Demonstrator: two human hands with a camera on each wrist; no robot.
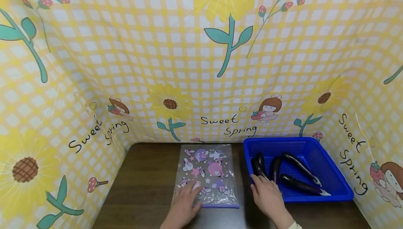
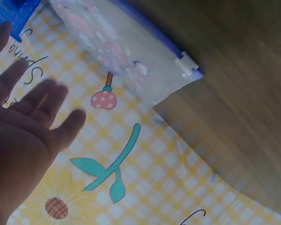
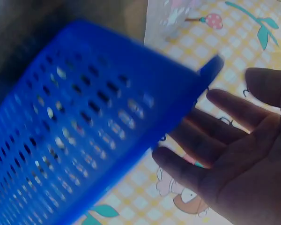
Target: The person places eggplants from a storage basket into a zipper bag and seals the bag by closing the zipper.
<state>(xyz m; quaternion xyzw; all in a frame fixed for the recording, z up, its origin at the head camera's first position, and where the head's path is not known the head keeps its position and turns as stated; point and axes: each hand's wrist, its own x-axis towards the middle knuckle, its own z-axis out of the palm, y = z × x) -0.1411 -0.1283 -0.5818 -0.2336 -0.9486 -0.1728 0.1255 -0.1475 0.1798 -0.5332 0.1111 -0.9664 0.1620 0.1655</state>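
The left hand lies flat on the near end of a clear zip bag printed with pink and purple cartoon figures, fingers spread and straight, pressing rather than gripping; the left wrist view shows the same open palm and the bag's blue zip edge with its white slider at the corner. The bag rests on the dark wooden desk, just left of a blue perforated basket that holds several dark purple eggplants. The right hand reaches over the basket's near left corner, fingers extended toward the closest eggplant; its grip is open and has hold of nothing, which the right wrist view confirms with a relaxed, empty palm beside the basket wall. To do this step well, I judge the right hand should close around the thick middle of the nearest eggplant rather than its stalk end, since the smooth, glossy skin looks likely to slip in a fingertip pinch. The eggplants lie close together, so lifting one straight up should keep it from dragging its neighbours. The left hand, as I read it, would serve better pinching the zip edge to hold the mouth open than pressing the bag flat; whether the zip is already open cannot be told from these views.
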